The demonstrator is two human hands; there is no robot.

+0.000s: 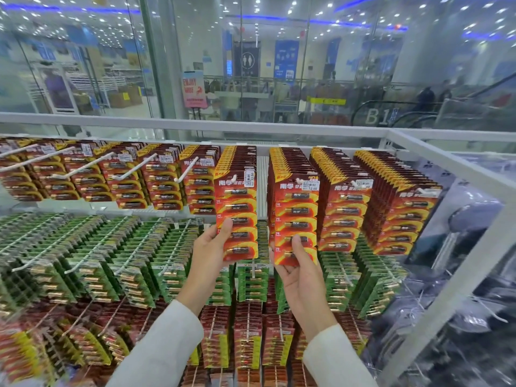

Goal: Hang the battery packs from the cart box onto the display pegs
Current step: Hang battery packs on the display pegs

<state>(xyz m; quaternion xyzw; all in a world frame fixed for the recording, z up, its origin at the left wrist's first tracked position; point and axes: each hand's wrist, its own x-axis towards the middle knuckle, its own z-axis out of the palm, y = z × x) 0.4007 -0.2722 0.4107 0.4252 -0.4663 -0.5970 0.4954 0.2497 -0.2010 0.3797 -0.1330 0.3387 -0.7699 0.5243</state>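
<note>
Head view: green packs (131, 277) beneath red packs (346, 216)

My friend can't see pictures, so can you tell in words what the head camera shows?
The left hand grips the bottom of the left red pack and the right hand the right red pack, both at the front of full top-row pegs in a shop. Green packs hang below; a glass wall stands behind.
</note>
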